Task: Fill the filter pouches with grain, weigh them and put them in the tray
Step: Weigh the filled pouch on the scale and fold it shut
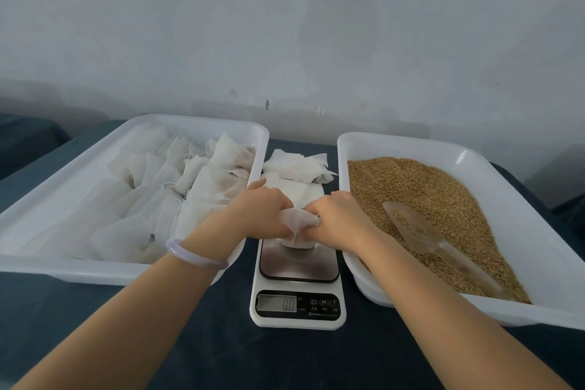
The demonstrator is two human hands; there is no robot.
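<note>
Filter pouch (297, 222) is held between both hands just above the scale's (297, 321) steel platform. My left hand (262, 212) has its fingers curled round the pouch's upper left edge. My right hand (338, 215) pinches the upper right edge, so both grips are clamped on the fabric and bunch its top together. The bottom of the pouch hangs rounded over the platform. The display (277, 303) seems to read zero, so I judge it is not yet resting its weight there. I cannot see inside it.

My read is that this is the hand-off from filling to weighing, with the mouth being gathered. The next move calls for lowering the pouch onto the middle of the platform, then letting go with both hands so the reading is honest.

Behind the scale lies a stack of empty pouches (297, 168). To the left is the tray (202, 121), which holds many pouches (190, 174). To the right is the grain tray (411, 143), with a clear scoop (421, 231) lying on the grain (427, 187).
</note>
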